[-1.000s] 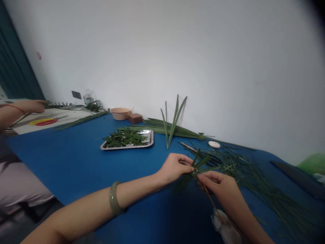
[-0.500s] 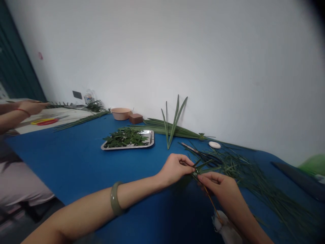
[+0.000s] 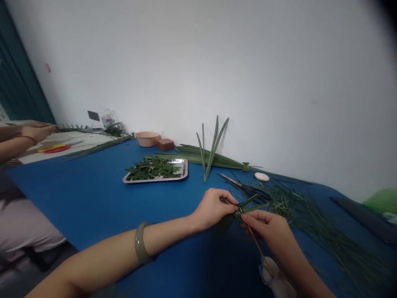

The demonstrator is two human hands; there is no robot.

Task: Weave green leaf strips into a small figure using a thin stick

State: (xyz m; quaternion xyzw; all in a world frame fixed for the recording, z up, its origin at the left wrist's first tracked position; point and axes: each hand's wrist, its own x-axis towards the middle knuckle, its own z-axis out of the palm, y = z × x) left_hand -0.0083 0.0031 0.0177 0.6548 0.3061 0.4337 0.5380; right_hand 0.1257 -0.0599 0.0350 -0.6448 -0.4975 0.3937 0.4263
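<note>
Between my two hands is a small piece of green leaf strips, with several pointed ends sticking out to the right. My left hand pinches it from the left, thumb and fingertips together. From the right, my right hand closes thumb and forefinger on the same piece, so the fingertips hide its middle. A thin orange-brown stick or cord runs from under my right fingers down to a white, wrapped-looking thing below my wrist. Scissors with dark handles lie just beyond, partly among loose leaf strips.
A metal tray holds cut green leaves. Behind it are a peach bowl, a brown box and a long palm leaf. A white oval object lies near the wall. At far left are a co-worker's hands.
My hands keep almost the same pinch on the leaf strips. The co-worker's hands at the far left have shifted slightly left.
</note>
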